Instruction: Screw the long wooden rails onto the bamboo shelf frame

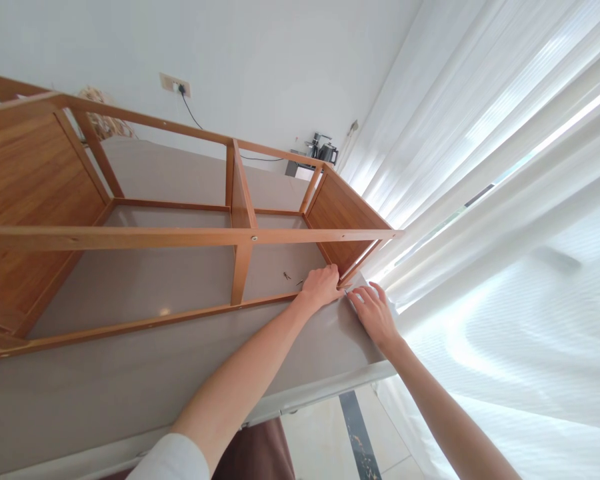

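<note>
A brown wooden furniture frame with solid end panels and a middle divider lies on the grey table. My left hand is closed around the frame's near right lower corner, its fingers over the bottom rail. Just right of that corner is my right hand, thumb and fingertips brought together beside the wood. Whatever small thing it pinches, if any, is too small to name. Inside the frame, near my left hand, a few small screws lie on the tabletop. My left hand hides part of the corner joint.
The grey table ends at a near edge above a tiled floor. White curtains hang close on the right. Behind the frame are a black kettle and a wall socket with a plugged-in cable.
</note>
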`<state>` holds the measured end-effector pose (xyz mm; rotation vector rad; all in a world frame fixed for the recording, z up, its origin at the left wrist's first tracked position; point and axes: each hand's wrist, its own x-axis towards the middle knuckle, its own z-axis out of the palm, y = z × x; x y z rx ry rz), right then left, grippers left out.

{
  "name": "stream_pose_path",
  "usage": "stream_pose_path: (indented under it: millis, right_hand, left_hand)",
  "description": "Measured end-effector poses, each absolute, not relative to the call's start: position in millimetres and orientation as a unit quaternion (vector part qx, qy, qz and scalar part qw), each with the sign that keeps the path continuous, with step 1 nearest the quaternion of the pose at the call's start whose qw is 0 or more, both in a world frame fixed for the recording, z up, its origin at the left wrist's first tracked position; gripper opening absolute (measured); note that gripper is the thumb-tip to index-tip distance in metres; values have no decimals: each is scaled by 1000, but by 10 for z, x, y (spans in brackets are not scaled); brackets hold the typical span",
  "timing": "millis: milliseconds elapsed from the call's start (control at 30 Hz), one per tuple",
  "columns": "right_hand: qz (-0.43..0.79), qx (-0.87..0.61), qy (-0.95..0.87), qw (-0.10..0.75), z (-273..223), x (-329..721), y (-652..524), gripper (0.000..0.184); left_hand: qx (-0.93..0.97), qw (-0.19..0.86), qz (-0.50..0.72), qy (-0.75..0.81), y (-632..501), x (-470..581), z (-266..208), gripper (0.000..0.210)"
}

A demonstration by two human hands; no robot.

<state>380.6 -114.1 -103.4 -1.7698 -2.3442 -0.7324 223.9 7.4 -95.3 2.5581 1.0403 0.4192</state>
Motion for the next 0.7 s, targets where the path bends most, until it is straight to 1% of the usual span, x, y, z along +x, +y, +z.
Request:
stream_pose_path:
  millis: [333, 633, 700]
  right_hand:
    - [-259, -576, -775, 18, -999, 3752, -1103, 30]
    - [-246, -591, -768, 18, -951, 3678, -1097, 27]
    - [-229, -598, -767, 33, -966, 3719, -1103, 25]
  left_hand:
    - [902, 173, 156, 362, 85, 2255, -987, 36]
    - [904, 171, 158, 358, 88, 2247, -985, 37]
    - [905, 168, 158, 358, 90, 2248, -989, 37]
